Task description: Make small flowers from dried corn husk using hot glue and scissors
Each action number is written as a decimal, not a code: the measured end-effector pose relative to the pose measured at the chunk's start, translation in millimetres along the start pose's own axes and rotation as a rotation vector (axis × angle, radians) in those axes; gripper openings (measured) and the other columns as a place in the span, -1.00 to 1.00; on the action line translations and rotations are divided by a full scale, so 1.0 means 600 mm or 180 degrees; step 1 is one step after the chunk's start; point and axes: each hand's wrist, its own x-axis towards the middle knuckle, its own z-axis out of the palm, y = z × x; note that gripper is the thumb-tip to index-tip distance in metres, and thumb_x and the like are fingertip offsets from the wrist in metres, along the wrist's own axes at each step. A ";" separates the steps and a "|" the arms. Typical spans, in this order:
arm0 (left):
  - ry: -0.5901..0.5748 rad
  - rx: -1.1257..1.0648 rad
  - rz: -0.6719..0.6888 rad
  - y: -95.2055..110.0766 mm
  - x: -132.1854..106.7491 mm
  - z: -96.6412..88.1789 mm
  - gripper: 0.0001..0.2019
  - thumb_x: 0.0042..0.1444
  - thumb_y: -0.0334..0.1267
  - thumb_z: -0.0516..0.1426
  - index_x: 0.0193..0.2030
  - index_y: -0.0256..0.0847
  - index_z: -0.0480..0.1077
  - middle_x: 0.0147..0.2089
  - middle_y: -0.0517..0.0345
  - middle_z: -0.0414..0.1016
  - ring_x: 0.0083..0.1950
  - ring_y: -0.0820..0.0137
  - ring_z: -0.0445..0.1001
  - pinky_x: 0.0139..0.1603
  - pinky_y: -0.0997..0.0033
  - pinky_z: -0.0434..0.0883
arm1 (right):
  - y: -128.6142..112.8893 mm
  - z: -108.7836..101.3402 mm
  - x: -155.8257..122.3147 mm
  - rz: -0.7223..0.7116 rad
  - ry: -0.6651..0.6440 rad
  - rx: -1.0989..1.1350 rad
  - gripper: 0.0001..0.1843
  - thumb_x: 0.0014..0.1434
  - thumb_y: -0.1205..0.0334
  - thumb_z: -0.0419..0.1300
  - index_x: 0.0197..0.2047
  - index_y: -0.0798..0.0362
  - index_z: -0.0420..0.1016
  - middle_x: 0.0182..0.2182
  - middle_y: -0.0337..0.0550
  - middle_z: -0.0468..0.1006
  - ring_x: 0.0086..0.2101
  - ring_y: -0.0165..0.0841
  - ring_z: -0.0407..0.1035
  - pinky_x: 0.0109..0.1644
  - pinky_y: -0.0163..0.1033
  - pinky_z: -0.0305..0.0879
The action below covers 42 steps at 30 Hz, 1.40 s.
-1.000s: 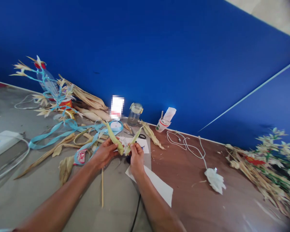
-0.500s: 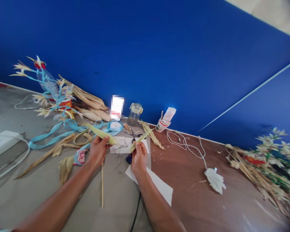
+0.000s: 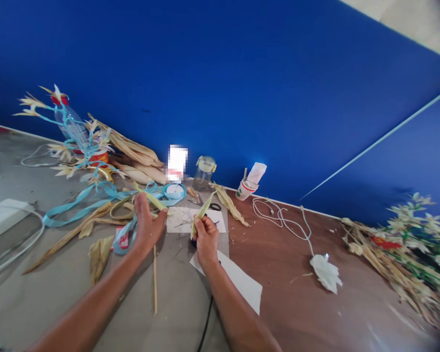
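Observation:
My right hand [image 3: 205,239] is closed on a narrow pale green husk strip [image 3: 200,215] that points up and away from me. My left hand [image 3: 146,225] lies over the table with its fingers stretched out, and a second green husk strip [image 3: 150,196] rests on the table just past its fingertips. Under and beyond both hands lies a white sheet [image 3: 196,220] with thin pins on it. A thin stick [image 3: 155,278] lies on the table below my left wrist.
Light blue ribbon [image 3: 91,193] and dried husks [image 3: 132,151] spread at the left, with a bottle of husk flowers [image 3: 71,124]. A glass jar [image 3: 204,173], a paper cup [image 3: 246,188], scissors [image 3: 209,205], a white cable [image 3: 289,220] and a flower bundle [image 3: 403,244] stand further right.
The two strips, held together a second ago, were pulled apart. My left hand then lowered its strip onto the table and let go, fingers now spread. The right hand keeps its strip.

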 end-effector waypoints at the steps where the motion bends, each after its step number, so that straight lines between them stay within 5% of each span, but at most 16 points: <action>1: 0.0197 0.0250 0.0252 0.005 -0.003 -0.001 -0.36 -0.19 -0.22 0.28 0.10 -0.16 0.25 0.28 -0.06 0.09 0.33 0.09 -0.07 0.20 0.18 0.14 | 0.000 0.001 -0.001 0.0015 -0.0035 -0.0038 -0.75 -0.01 0.07 0.19 -0.45 0.09 0.35 -0.70 -0.41 0.21 -0.70 -0.58 0.00 -0.66 -0.40 -0.09; 3: -0.0053 0.0280 0.0352 0.015 -0.012 -0.001 -0.54 -0.12 -0.19 0.25 -0.01 -0.15 0.38 0.14 -0.02 0.27 0.20 0.14 0.16 0.14 0.24 0.21 | 0.000 0.002 -0.005 0.0028 -0.0162 -0.0174 -0.72 0.03 0.03 0.16 -0.46 0.10 0.36 -0.69 -0.39 0.22 -0.69 -0.57 -0.01 -0.66 -0.40 -0.09; 5: -0.0837 -0.0208 -0.0135 0.023 -0.020 0.003 -0.75 -0.07 -0.14 0.20 -0.24 -0.19 0.49 -0.21 0.04 0.45 -0.17 0.26 0.41 -0.13 0.34 0.35 | 0.000 0.003 -0.010 -0.0023 -0.0350 -0.0406 -0.68 0.07 0.00 0.12 -0.47 0.11 0.36 -0.69 -0.36 0.23 -0.68 -0.56 0.00 -0.65 -0.40 -0.08; 7: -0.1437 -0.0597 -0.0645 0.028 -0.027 0.009 -0.77 -0.11 -0.15 0.23 -0.30 -0.20 0.51 -0.34 0.11 0.45 -0.38 0.37 0.38 -0.30 0.40 0.35 | 0.000 0.004 -0.015 -0.0136 -0.0526 -0.0671 -0.66 0.11 -0.01 0.09 -0.50 0.10 0.35 -0.69 -0.35 0.22 -0.66 -0.54 0.01 -0.62 -0.40 -0.05; 10: -0.1843 -0.0751 -0.0740 0.030 -0.029 0.016 -0.85 -0.14 -0.20 0.24 -0.42 -0.21 0.51 -0.40 0.15 0.44 -0.38 0.39 0.36 -0.35 0.45 0.32 | 0.003 0.005 -0.017 -0.0372 -0.0612 -0.1053 -0.66 0.13 0.05 0.07 -0.55 0.10 0.33 -0.66 -0.32 0.24 -0.61 -0.51 0.05 -0.56 -0.38 0.01; 16: -0.1854 -0.0635 -0.0380 0.016 -0.032 0.020 -0.88 -0.13 -0.25 0.24 -0.43 -0.24 0.47 -0.36 0.13 0.42 -0.34 0.40 0.36 -0.30 0.45 0.31 | 0.013 0.002 -0.014 -0.0683 -0.0507 -0.1436 -0.69 0.16 0.16 0.02 -0.56 0.09 0.34 -0.61 -0.30 0.31 -0.55 -0.47 0.13 -0.45 -0.36 0.08; 22: -0.1698 -0.0517 -0.0710 0.014 -0.035 0.019 -0.83 -0.12 -0.18 0.24 -0.48 -0.23 0.40 -0.58 0.27 0.32 -0.52 0.47 0.26 -0.46 0.50 0.22 | 0.007 -0.002 -0.014 -0.0987 -0.0380 -0.1700 -0.69 0.18 0.12 0.02 -0.51 0.07 0.38 -0.58 -0.27 0.37 -0.51 -0.44 0.18 -0.41 -0.34 0.10; 30: -0.1799 -0.0535 -0.0823 0.026 -0.035 0.019 -0.79 -0.08 -0.13 0.20 -0.40 -0.24 0.40 -0.61 0.27 0.32 -0.60 0.51 0.23 -0.55 0.51 0.13 | 0.007 -0.003 -0.005 -0.0634 -0.0214 -0.1456 -0.72 0.10 0.12 0.07 -0.56 0.08 0.33 -0.65 -0.32 0.26 -0.58 -0.47 0.08 -0.49 -0.35 0.07; 34: -0.1889 -0.0666 -0.0885 0.014 -0.040 0.025 -0.78 -0.19 -0.20 0.27 -0.38 -0.25 0.43 -0.55 0.27 0.34 -0.58 0.54 0.20 -0.55 0.52 0.13 | 0.011 -0.002 -0.005 -0.0610 -0.0249 -0.1368 -0.70 0.11 0.09 0.07 -0.55 0.09 0.36 -0.65 -0.30 0.30 -0.56 -0.47 0.12 -0.48 -0.36 0.09; 42: -0.1478 -0.0729 -0.0850 -0.010 -0.036 0.023 -0.82 -0.05 -0.17 0.19 -0.44 -0.24 0.38 -0.55 0.30 0.31 -0.57 0.56 0.18 -0.51 0.55 0.15 | -0.002 -0.003 -0.011 -0.0549 -0.0793 -0.1233 -0.86 0.00 0.22 0.15 -0.39 0.11 0.45 -0.52 -0.23 0.47 -0.53 -0.44 0.27 -0.45 -0.35 0.21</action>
